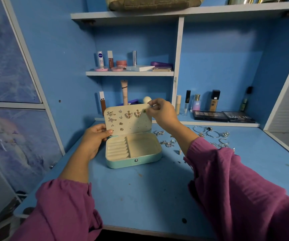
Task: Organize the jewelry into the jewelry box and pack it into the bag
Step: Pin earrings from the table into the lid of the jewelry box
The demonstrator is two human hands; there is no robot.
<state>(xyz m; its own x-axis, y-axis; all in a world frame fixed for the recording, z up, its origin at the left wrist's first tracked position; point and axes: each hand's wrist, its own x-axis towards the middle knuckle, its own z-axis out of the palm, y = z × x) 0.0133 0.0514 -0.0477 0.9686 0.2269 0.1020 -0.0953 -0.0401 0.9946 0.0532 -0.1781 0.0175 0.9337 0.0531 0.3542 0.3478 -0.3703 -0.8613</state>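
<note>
Blue desk (140, 192) — scattered silver jewelry (211, 134)

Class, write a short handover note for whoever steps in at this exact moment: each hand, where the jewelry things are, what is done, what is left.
Left hand grips the left edge of the open jewelry box's lid, steadying it.
Right hand pinches a small green earring at the lid's top right corner.
Box sits open on the desk.
Done: starfish, butterfly and small stud earrings are pinned in the lid.
Left: ring rolls and side compartment hold nothing; loose jewelry lies on the desk to the right. No bag in view.
</note>
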